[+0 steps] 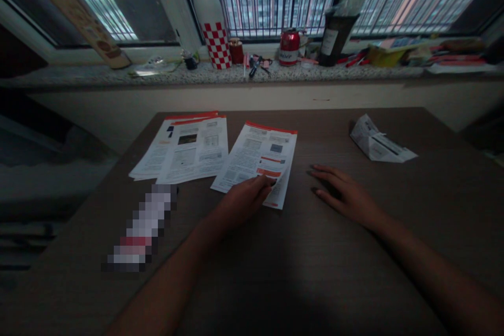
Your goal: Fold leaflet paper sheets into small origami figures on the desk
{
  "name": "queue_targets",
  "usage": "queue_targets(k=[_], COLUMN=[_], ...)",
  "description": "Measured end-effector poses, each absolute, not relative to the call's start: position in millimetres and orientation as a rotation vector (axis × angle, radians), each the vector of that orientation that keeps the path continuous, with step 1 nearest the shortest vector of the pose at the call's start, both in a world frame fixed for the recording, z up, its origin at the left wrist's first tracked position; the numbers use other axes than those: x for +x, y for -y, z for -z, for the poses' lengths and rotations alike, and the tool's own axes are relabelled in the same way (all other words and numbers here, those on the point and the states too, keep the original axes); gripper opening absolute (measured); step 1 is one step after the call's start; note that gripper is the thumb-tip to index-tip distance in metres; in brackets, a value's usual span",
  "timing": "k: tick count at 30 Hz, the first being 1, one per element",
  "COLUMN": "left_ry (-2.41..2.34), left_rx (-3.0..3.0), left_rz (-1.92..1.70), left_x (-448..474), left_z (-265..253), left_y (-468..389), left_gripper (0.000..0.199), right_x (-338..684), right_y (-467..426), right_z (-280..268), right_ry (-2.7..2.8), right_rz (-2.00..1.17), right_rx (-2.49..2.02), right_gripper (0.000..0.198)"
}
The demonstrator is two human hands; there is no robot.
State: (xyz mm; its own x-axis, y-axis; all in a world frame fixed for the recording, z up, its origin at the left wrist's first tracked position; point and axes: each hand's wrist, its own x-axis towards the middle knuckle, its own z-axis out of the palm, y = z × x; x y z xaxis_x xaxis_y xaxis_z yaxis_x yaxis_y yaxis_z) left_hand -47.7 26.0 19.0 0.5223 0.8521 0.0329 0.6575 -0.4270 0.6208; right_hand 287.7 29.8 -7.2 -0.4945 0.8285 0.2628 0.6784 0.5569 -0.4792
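Printed sheets (252,147) with a red band along the top lie in the middle of the table. My left hand (250,197) is closed at their lower edge, thumb and fingers pinching the top sheet, whose lower right corner is bent up over another sheet. To the right of these sheets, my right hand (340,194) is on or just above the tabletop, fingers spread and holding nothing. A second group of printed sheets (192,149) lies overlapping at the left. Behind my right hand sits a folded piece of printed paper (378,142).
A long pixelated item (142,228) lies at the table's left. Along the granite windowsill (157,77) stand a white bottle with red checks (214,21), a red can (289,47), a dark cup (334,37) and assorted clutter. The table (354,273) ends at the wall below the sill.
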Motion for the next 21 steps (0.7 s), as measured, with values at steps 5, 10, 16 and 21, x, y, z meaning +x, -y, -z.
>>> queue_targets(k=[5,10,16,21], left_ry=[-1.051,-0.973,-0.926,-0.863], left_rx=[2.203,2.176,2.156,2.126], left_rz=[-0.463,-0.446,-0.415,-0.426], left_x=[-36,-28,-25,-32], left_z=[-17,-16,-15,-26], left_y=[-19,-14,-13,-11], left_gripper=[0.027,0.026,0.026,0.026], right_x=[277,269,268,266], right_y=[-24,-23,-24,-22], right_z=[3,5,11,7], right_ry=[2.386,2.467,2.546,2.497], right_rz=[-0.325,-0.263,-0.309,-0.311], right_rx=[-1.114,-1.011,-0.937,-0.951], right_gripper=[0.048,0.046,0.028,0.022])
